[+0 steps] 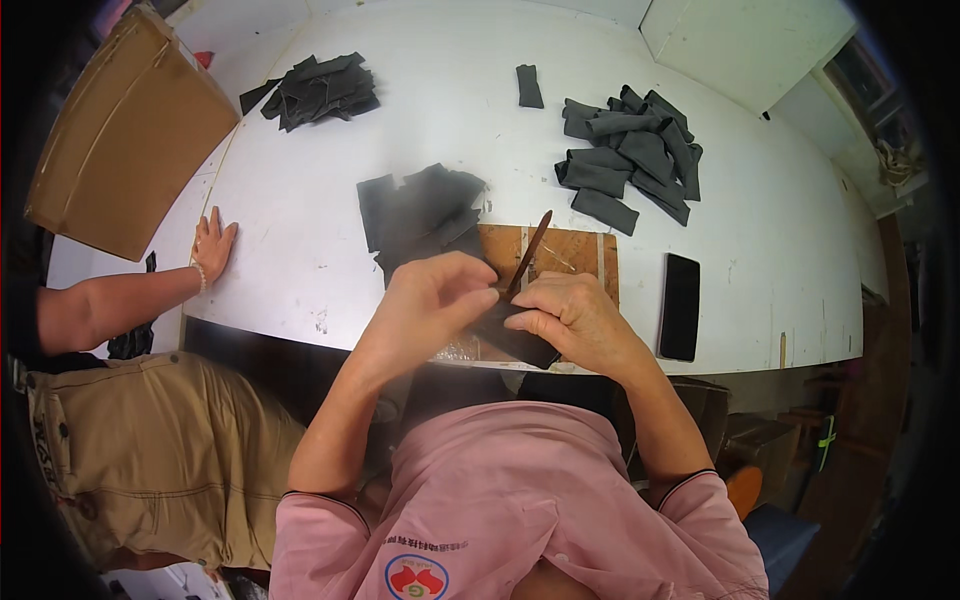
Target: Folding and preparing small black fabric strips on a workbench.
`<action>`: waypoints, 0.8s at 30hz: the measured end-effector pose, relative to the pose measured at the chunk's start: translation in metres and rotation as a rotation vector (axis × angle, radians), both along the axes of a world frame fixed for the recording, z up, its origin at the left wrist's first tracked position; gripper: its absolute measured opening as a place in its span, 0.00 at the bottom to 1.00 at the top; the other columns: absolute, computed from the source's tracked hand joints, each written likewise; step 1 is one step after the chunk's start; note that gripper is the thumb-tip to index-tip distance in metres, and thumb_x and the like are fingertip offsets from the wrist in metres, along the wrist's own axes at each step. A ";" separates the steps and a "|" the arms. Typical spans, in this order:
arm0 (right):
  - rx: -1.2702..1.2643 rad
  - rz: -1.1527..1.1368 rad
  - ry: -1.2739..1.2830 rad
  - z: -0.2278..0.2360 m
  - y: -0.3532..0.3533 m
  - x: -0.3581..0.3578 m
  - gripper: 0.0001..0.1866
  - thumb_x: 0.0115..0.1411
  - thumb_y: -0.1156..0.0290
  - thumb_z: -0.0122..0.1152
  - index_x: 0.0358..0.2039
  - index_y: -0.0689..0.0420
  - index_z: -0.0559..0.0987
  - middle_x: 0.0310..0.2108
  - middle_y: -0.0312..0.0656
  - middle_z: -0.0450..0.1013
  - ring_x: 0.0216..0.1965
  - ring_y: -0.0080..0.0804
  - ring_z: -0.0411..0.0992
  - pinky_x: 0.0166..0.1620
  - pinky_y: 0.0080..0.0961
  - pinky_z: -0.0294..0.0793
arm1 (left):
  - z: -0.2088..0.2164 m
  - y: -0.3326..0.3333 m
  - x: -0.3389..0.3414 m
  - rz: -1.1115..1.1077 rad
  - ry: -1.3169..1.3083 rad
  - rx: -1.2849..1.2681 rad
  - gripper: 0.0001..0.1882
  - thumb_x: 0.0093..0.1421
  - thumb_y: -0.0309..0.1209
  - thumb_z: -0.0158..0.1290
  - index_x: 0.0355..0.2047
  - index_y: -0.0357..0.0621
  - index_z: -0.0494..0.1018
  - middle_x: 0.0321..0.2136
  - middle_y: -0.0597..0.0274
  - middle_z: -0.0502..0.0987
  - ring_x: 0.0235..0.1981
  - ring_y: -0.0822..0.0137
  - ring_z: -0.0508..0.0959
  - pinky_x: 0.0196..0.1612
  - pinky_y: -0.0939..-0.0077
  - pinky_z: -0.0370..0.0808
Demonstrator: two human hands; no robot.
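Observation:
Over the front edge of the table, both my hands are close together around a dark grey fabric piece point(520, 338). My right hand point(580, 312) grips this fabric, its thumb and fingers closed on the upper side. A thin brown pointed stick point(533, 248) rises at a slant from beside the right fingertips; its lower end is hidden. My left hand point(432, 305) is closed with curled fingers and the thumb near the stick's base. What lies between those left fingers cannot be made out. Just beyond it rests a stack of flat dark fabric pieces point(420, 210).
A brown board point(590, 255) lies under my hands. Folded dark fabric tubes point(640, 150) are heaped far right, with a single one point(529, 86) apart. More flat pieces point(322, 90) lie far left. A black phone point(680, 306), a cardboard box point(135, 130) and another person's hand point(213, 248) flank me.

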State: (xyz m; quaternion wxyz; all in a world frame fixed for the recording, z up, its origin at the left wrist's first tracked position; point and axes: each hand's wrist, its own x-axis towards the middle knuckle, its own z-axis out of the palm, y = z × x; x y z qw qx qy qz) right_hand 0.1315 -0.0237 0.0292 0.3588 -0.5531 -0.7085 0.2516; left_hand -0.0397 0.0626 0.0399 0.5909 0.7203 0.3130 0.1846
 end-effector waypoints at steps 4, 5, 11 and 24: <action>0.005 0.043 0.012 -0.004 -0.002 0.002 0.09 0.47 0.67 0.57 0.22 0.61 0.74 0.20 0.43 0.69 0.25 0.41 0.67 0.29 0.32 0.65 | 0.008 -0.005 -0.002 -0.098 0.054 -0.074 0.06 0.54 0.25 0.51 0.32 0.35 0.71 0.23 0.69 0.72 0.24 0.83 0.68 0.27 0.90 0.65; 0.001 0.040 0.014 -0.005 -0.003 0.003 0.09 0.47 0.67 0.57 0.22 0.61 0.74 0.20 0.43 0.69 0.25 0.41 0.67 0.29 0.32 0.65 | 0.012 -0.007 -0.001 -0.133 0.070 -0.107 0.06 0.54 0.24 0.51 0.32 0.35 0.71 0.23 0.69 0.72 0.24 0.83 0.68 0.26 0.90 0.65; -0.099 0.055 0.012 -0.003 -0.006 0.005 0.10 0.47 0.67 0.58 0.22 0.62 0.74 0.19 0.45 0.69 0.24 0.42 0.68 0.28 0.30 0.65 | 0.002 -0.011 -0.002 -0.235 0.045 -0.098 0.06 0.53 0.21 0.50 0.33 0.34 0.71 0.23 0.68 0.73 0.24 0.83 0.69 0.26 0.89 0.67; -0.365 0.285 0.088 -0.027 -0.015 -0.015 0.07 0.48 0.70 0.59 0.25 0.61 0.75 0.19 0.43 0.70 0.22 0.38 0.69 0.27 0.24 0.67 | -0.039 -0.016 -0.033 -0.181 0.038 -0.691 0.04 0.49 0.19 0.52 0.27 0.35 0.72 0.19 0.64 0.73 0.16 0.75 0.73 0.21 0.87 0.71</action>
